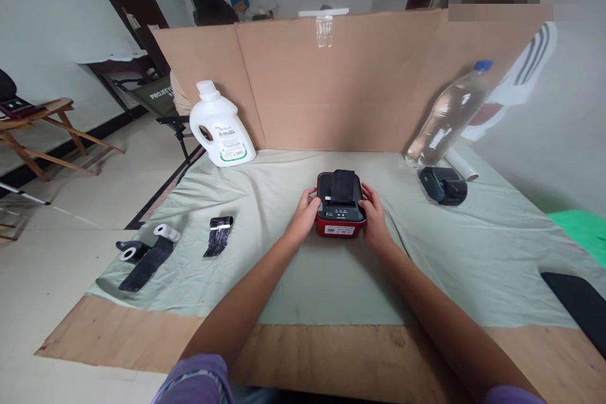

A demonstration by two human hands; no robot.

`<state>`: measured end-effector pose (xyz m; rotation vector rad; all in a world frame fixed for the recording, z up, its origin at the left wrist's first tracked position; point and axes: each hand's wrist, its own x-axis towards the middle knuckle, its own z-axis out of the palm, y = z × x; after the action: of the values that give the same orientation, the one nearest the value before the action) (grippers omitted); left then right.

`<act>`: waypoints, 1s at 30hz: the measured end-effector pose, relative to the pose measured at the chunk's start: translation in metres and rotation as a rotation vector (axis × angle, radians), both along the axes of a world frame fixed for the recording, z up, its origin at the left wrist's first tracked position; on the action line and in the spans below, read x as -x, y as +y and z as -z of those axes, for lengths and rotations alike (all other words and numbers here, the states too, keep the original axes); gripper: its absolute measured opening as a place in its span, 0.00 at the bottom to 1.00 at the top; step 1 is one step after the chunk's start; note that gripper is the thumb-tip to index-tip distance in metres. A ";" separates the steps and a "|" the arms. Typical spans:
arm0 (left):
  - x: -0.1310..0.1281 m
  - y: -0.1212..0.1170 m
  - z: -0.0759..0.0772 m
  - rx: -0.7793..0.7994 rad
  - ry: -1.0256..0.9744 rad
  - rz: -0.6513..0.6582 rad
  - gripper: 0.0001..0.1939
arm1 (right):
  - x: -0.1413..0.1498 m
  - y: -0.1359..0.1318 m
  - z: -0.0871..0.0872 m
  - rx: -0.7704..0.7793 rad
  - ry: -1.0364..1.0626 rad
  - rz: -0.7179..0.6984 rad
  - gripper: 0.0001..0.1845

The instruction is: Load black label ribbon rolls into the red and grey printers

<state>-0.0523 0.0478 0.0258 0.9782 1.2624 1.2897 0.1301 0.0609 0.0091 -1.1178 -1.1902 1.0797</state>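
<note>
A small red and black label printer (340,205) sits in the middle of a pale green cloth (284,265), with a strip of black paper coming out of its top. My left hand (305,213) grips the printer's left side, fingers curled round it. My right hand (374,213) holds the right side the same way.
A white detergent jug (220,126) stands at the back left. A clear water bottle (447,117), a black printer (444,185) and a white roll (461,164) lie at the back right. Black paper strips and rolls (146,252) (218,235) lie at the left. A cardboard screen (341,76) closes the back.
</note>
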 end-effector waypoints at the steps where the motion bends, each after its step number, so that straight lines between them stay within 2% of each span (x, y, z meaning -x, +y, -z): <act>1: 0.000 0.000 0.002 0.004 0.013 0.005 0.22 | -0.001 -0.002 0.004 0.000 0.005 -0.003 0.35; 3: 0.002 -0.002 0.004 -0.014 0.078 0.003 0.23 | -0.003 -0.006 0.011 -0.020 0.013 -0.021 0.35; 6: 0.004 -0.004 0.004 -0.165 0.240 -0.016 0.25 | -0.007 -0.010 0.021 -0.113 -0.007 -0.074 0.34; 8: 0.005 -0.006 0.003 -0.237 0.326 0.025 0.25 | -0.008 -0.011 0.024 -0.154 -0.040 -0.091 0.35; 11: 0.004 -0.005 -0.001 -0.244 0.354 0.109 0.24 | -0.008 -0.013 0.026 -0.162 -0.114 -0.079 0.37; 14: 0.001 -0.001 -0.004 -0.199 0.312 0.125 0.21 | -0.008 -0.017 0.025 -0.189 -0.172 -0.096 0.38; 16: -0.001 0.001 -0.005 -0.172 0.282 0.124 0.17 | -0.010 -0.018 0.023 -0.207 -0.198 -0.120 0.43; 19: -0.006 -0.002 -0.004 -0.192 0.238 0.116 0.14 | -0.016 -0.020 0.019 -0.220 -0.287 -0.162 0.58; 21: -0.010 -0.007 -0.002 -0.226 0.205 0.109 0.13 | -0.019 -0.020 0.015 -0.248 -0.352 -0.199 0.62; 25: -0.006 -0.015 -0.004 -0.302 0.152 0.025 0.09 | -0.011 -0.020 -0.002 -0.343 -0.430 -0.252 0.56; 27: 0.010 -0.014 -0.011 -0.338 0.162 -0.032 0.08 | 0.008 -0.017 -0.016 -0.395 -0.464 -0.256 0.56; 29: 0.038 -0.010 -0.021 -0.364 0.168 -0.064 0.04 | 0.039 -0.011 -0.034 -0.460 -0.457 -0.278 0.57; 30: 0.057 -0.007 -0.027 -0.373 0.158 -0.075 0.09 | 0.058 -0.006 -0.043 -0.488 -0.440 -0.302 0.57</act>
<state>-0.1088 0.0404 0.0531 1.3277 1.2091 1.5662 0.0718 0.0546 0.0517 -0.8227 -1.8999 0.7098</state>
